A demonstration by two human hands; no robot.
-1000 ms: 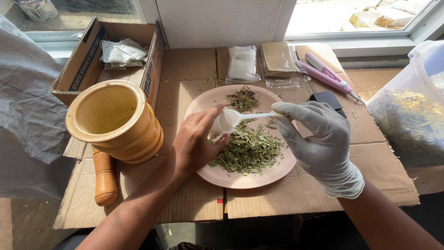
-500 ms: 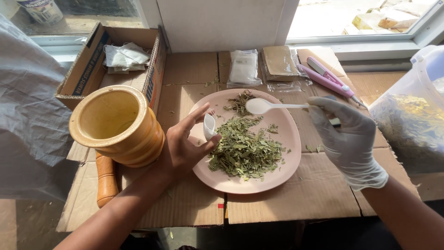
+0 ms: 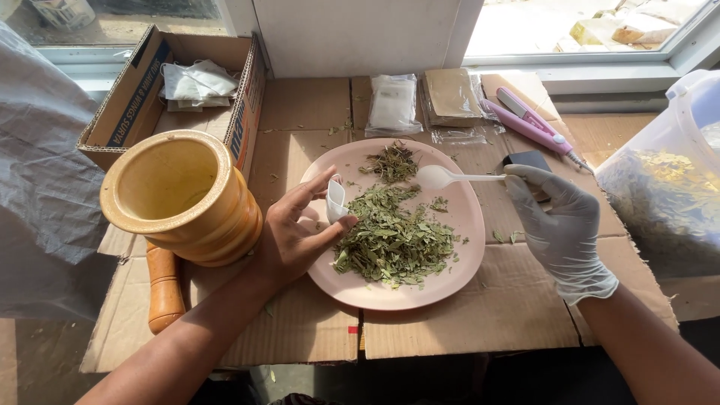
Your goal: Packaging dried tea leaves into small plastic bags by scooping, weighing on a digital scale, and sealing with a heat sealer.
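Leftmost, a wooden mortar [image 3: 180, 196] stands at mid-left of the frame, its pestle [image 3: 164, 287] lying below it on the cardboard-covered bench [image 3: 300, 330]. Just right of it, the bare left hand [image 3: 300, 232] pinches a small white sachet [image 3: 335, 202], mouth open, over the pink plate's [image 3: 375, 296] left rim. At centre lies the heap of dried green leaves [image 3: 394, 236]. Right of centre, the gloved right hand [image 3: 559, 225] grips a white plastic spoon [image 3: 450, 177], bowl empty, above the plate. Filling the sachet seems in hand; next calls for scooping leaves. Since half a second ago, the spoon has dropped lower.
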